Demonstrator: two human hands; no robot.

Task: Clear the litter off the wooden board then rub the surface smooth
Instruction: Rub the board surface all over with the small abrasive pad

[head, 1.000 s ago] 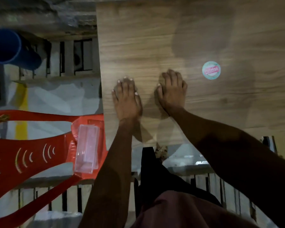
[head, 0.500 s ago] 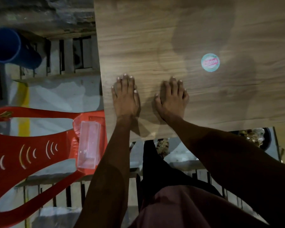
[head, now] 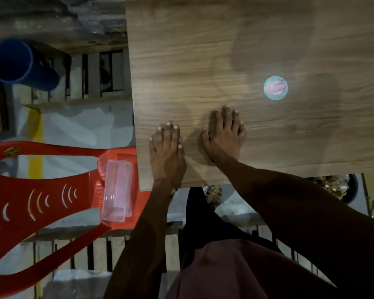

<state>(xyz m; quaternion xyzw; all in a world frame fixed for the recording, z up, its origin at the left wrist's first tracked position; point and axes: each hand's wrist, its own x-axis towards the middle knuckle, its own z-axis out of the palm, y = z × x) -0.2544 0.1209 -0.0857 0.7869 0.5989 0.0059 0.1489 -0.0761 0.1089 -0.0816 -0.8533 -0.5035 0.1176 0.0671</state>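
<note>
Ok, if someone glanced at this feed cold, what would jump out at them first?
Probably the two hands lying flat, side by side, near the front edge of the wooden board: the left hand close to the board's left edge, the right hand just beside it. Next, the round sticker on the board, beyond and to the right of the right hand. Off the board's left side, a red plastic chair holds a clear plastic box.
</note>
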